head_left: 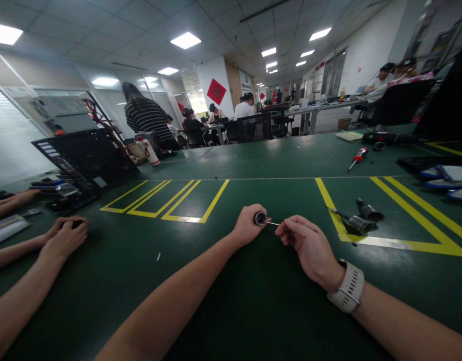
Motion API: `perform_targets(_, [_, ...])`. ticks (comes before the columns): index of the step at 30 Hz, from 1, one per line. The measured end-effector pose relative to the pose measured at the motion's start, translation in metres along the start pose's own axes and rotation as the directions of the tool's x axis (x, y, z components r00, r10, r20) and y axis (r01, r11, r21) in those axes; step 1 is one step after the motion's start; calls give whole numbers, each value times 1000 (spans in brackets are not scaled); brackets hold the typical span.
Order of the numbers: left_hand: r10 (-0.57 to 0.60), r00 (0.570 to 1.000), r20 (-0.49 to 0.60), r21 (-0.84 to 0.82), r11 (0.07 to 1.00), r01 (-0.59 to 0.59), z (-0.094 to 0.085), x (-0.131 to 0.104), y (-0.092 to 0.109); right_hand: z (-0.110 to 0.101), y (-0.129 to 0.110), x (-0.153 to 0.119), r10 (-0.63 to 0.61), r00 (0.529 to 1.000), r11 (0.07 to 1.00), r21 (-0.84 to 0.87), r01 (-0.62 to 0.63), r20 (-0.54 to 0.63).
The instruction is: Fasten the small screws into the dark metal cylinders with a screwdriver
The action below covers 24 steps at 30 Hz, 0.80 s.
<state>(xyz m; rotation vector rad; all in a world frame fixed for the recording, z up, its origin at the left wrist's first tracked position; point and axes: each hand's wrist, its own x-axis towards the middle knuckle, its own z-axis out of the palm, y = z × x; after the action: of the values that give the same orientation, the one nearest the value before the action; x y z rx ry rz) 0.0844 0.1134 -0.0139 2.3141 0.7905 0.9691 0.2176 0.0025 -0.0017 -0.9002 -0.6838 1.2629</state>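
My left hand (249,224) is closed around a small dark cylindrical part (259,218), its ring-shaped open end facing up toward me. Between the fingertips of my right hand (304,240) is a thin metal rod (273,223), whose far end meets the cylindrical part; its exact kind and where its tip sits cannot be made out. A pale watch (347,287) is on my right wrist. To the right of that hand lie a dark metal cylinder with a thin shaft (358,224) and another dark cylinder (370,210). A tiny black piece (355,244) is near them.
Yellow tape (396,244) marks the green table (223,321). A red screwdriver (359,158) and a dark power tool (389,138) lie farther back. At left, another person's hands (67,238) are beside black equipment (90,163). Blue-and-white gloves (451,175) are at right.
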Motion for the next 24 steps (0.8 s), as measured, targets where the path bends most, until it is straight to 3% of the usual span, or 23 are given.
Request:
perform_targets(6, [8, 998, 60, -133, 991, 0, -1, -1, 2, -2, -1, 3, 38, 998, 998, 54, -41, 53])
perform_targets(12, [27, 995, 96, -161, 987, -12, -2, -1, 4, -6, -1, 7, 89, 994, 988, 124, -97, 69])
perform_targets(20, [55, 997, 50, 91, 994, -60, 0, 0, -1, -1, 0, 1, -20, 1000, 1000, 9, 20, 21])
perform_targets(24, [52, 997, 56, 127, 990, -59, 0, 0, -1, 0, 0, -1, -29, 999, 996, -77, 32, 46])
